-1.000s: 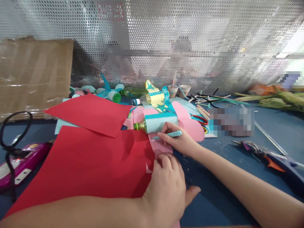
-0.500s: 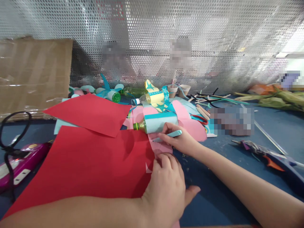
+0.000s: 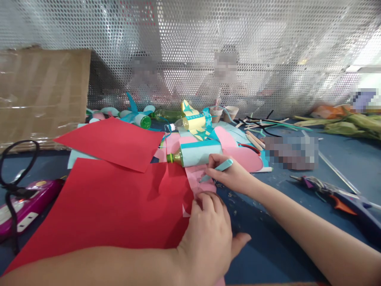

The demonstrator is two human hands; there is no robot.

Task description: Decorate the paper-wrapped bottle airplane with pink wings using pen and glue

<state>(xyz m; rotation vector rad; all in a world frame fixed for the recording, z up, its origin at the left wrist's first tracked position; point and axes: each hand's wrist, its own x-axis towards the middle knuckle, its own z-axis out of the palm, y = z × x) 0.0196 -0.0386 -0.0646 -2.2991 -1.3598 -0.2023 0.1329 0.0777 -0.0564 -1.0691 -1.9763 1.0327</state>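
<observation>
My right hand pinches a light blue pen, its tip down at a pale pink sheet. My left hand lies on the right edge of a large red sheet and on the pink sheet, fingers bent together and thumb stretched out to the side; the fingertips are partly hidden. Just beyond the pen, a green-necked plastic bottle wrapped in light blue paper lies on its side. Pink rounded paper pieces stick out to its right, partly behind my right hand.
A second red sheet lies behind the first. Further back are a yellow paper-covered bottle, paper cups and sticks. A purple device with a black cord stands left, scissors and a blue glue gun right. Cardboard leans at the left.
My right hand has shifted slightly right with the pen, whose tip now shows lower on the pink sheet. The pink rounded piece has moved a little right. My left hand stays in place.
</observation>
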